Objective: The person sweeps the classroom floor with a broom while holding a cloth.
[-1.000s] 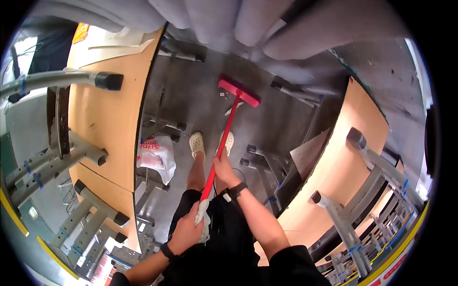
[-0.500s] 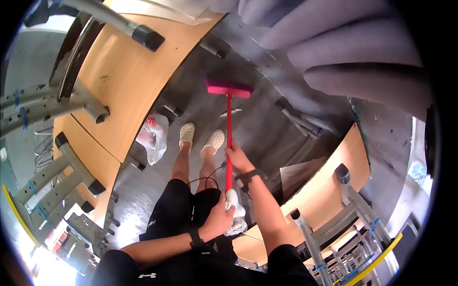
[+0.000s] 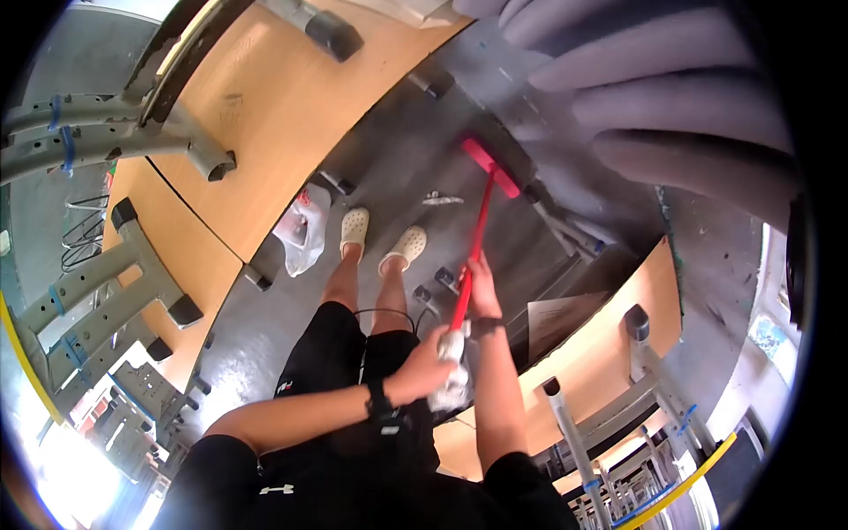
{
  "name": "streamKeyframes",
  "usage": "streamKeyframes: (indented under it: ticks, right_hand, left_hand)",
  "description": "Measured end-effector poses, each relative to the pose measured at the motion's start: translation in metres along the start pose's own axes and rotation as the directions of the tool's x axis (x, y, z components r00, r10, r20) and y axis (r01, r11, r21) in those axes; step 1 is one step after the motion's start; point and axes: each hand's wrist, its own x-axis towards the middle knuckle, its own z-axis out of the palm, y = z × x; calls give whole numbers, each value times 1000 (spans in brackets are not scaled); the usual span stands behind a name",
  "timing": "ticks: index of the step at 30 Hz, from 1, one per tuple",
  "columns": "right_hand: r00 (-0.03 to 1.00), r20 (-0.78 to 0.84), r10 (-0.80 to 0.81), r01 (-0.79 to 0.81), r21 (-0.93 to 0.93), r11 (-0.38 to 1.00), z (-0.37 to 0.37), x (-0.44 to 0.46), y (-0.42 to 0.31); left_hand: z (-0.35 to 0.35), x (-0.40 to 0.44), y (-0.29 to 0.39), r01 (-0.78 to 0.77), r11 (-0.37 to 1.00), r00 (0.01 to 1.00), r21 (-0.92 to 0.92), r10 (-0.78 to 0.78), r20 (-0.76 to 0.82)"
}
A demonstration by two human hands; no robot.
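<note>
A pink-red broom (image 3: 480, 228) slants across the middle, its head resting on the grey floor at the upper right, beside a desk leg. My right hand (image 3: 480, 284) is closed around the handle partway down. My left hand (image 3: 424, 364) grips the top end, where a white, crumpled plastic or cloth wrapping (image 3: 452, 380) covers the handle and hangs below. Left of the broom, a small heap of whitish scraps (image 3: 441, 199) lies on the floor. Both of my feet, in cream clogs (image 3: 405, 247), stand near it.
Wooden desks (image 3: 238, 132) line the left, with upturned chairs (image 3: 106, 283) on them. A white plastic bag (image 3: 303, 231) sits on the floor beside the left desks. At right stands another desk (image 3: 609, 327) with a sheet of paper (image 3: 556, 320) under its edge. A grey curtain (image 3: 671, 97) hangs upper right.
The broom head has swung to the right and turned, from ahead of my feet toward the desk leg. Both hands have shifted right with the handle. The whitish scraps now show clear of the broom.
</note>
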Motion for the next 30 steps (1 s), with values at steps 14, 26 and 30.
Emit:
streamKeyframes:
  ticks: [14, 26, 30]
  right_hand:
    - [999, 36, 34, -41, 195, 980, 116, -77, 86]
    - [997, 29, 77, -80, 121, 989, 164, -50, 155]
    - [984, 156, 80, -121, 269, 955, 194, -56, 203]
  left_hand:
    - [-98, -119, 64, 110, 989, 993, 96, -114, 38]
    - [-138, -210, 73, 398, 898, 915, -186, -402, 21]
    - [-145, -248, 70, 517, 787, 814, -337, -573, -91]
